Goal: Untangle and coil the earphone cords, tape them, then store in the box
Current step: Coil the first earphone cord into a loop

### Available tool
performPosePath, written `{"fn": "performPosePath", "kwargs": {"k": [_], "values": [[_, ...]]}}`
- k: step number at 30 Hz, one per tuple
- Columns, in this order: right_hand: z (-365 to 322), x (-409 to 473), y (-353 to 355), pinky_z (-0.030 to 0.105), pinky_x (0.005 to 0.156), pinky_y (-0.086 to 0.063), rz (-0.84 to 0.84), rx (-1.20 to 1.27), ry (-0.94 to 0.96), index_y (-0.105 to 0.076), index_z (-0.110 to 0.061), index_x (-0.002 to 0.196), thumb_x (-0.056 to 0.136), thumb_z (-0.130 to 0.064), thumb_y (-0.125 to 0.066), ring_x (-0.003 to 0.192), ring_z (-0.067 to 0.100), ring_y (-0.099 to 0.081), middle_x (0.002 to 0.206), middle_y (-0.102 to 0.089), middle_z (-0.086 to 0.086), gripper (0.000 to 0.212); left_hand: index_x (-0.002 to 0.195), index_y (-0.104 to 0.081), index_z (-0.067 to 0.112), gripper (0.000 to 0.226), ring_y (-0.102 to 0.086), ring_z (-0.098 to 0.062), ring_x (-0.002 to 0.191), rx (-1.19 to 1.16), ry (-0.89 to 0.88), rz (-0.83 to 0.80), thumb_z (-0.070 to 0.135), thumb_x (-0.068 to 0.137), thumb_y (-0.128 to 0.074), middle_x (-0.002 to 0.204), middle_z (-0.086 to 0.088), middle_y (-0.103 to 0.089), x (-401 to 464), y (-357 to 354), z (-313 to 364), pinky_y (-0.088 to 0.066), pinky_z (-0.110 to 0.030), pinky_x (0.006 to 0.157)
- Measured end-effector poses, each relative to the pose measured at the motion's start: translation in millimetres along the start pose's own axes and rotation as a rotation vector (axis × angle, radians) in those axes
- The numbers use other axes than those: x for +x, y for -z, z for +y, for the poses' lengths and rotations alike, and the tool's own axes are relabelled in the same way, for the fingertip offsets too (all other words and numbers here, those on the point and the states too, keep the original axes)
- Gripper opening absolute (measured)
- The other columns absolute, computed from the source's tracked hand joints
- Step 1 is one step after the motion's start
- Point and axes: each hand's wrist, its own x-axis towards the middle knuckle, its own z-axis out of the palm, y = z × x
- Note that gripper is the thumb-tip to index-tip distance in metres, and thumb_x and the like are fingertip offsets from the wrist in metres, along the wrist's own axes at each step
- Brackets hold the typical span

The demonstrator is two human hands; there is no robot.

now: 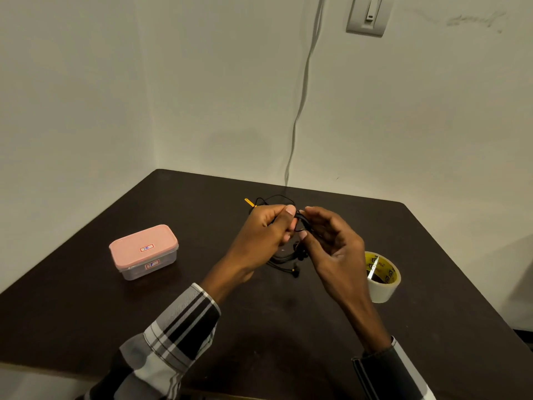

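A dark table [86, 313] fills the lower view, set into a corner of pale walls, with a white cable [302, 90] running down the wall to its far edge. On the table's left stands the box [143, 252], clear-sided with a pink lid that is on. To the right, partly hidden behind the person's wrist, sits a tape roll [382, 277] with a yellow printed core. Above the table's middle, the left hand [264, 235] has thumb and fingers curled round a bunch of the black earphone cords [301, 223], while the right hand [334, 243] pinches the same bunch with its fingertips just beside the left thumb. Loose loops rise behind the hands, a yellow tab shows at the far left of them, and more strands with earbuds hang down to the tabletop. This looks like the untangling or early coiling step; no neat coil shows yet. The next move probably calls for drawing the loose strands free and winding them evenly before reaching for the tape.
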Motion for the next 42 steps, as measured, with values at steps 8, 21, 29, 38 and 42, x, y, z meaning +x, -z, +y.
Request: {"fn": "performPosePath", "kwargs": {"k": [8, 21, 29, 38, 42], "values": [[-3.2, 1.8, -8.7, 0.033, 0.08, -0.058, 0.004, 0.097, -0.146, -0.072, -0.013, 0.107, 0.095, 0.002, -0.058, 0.091, 0.02, -0.072, 0.094, -0.075, 0.006, 0.024, 0.068, -0.05, 0.011, 0.04, -0.038, 0.0, 0.042, 0.032, -0.041, -0.007, 0.021, 0.106, -0.04, 0.056, 0.003, -0.044, -0.1, -3.8, -2.9, -0.029, -0.01, 0.044], [2.8, 2.5, 3.4, 0.032, 0.063, -0.056, 0.016, -0.453, -0.127, -0.076, -0.03, 0.104, 0.09, -0.015, -0.067, 0.084, 0.011, -0.064, 0.101, -0.064, -0.015, 0.022, 0.066, -0.05, 0.012, 0.041, -0.031, -0.005, 0.046, 0.133, -0.089, -0.1, 0.02, 0.105, -0.041, 0.059, -0.004, -0.042, -1.2, -6.9, -16.2, -0.028, -0.016, 0.047], [-8.5, 0.5, 6.4, 0.032, 0.075, -0.061, -0.055, -0.206, -0.191, -0.077, -0.025, 0.097, 0.09, -0.006, -0.068, 0.083, 0.01, -0.072, 0.088, -0.076, -0.006, 0.022, 0.067, -0.052, 0.013, 0.04, -0.034, -0.002, 0.045, 0.119, -0.071, -0.106, 0.019, 0.105, -0.041, 0.056, 0.001, -0.043, -2.1, -6.6, -16.1, -0.029, -0.012, 0.048], [-24.4, -1.2, 6.8, 0.018, 0.067, -0.052, -0.132, 0.074, -0.459, -0.077, -0.014, 0.093, 0.088, -0.001, -0.067, 0.08, 0.009, -0.067, 0.087, -0.077, 0.006, 0.018, 0.063, -0.05, 0.018, 0.043, -0.036, -0.003, 0.048, 0.192, -0.075, -0.068, 0.021, 0.105, -0.042, 0.056, 0.004, -0.046, 0.9, -2.5, -20.5, -0.032, -0.015, 0.051], [-25.2, 3.4, 13.3, 0.033, 0.081, -0.047, -0.21, 0.102, -0.615, -0.077, -0.02, 0.08, 0.085, -0.009, -0.07, 0.089, 0.015, -0.059, 0.09, -0.072, 0.006, 0.013, 0.063, -0.052, 0.022, 0.042, -0.042, -0.003, 0.054, 0.295, -0.115, -0.032, 0.023, 0.104, -0.044, 0.057, 0.011, -0.05, 3.3, -0.3, -24.5, -0.035, -0.021, 0.058]]}}
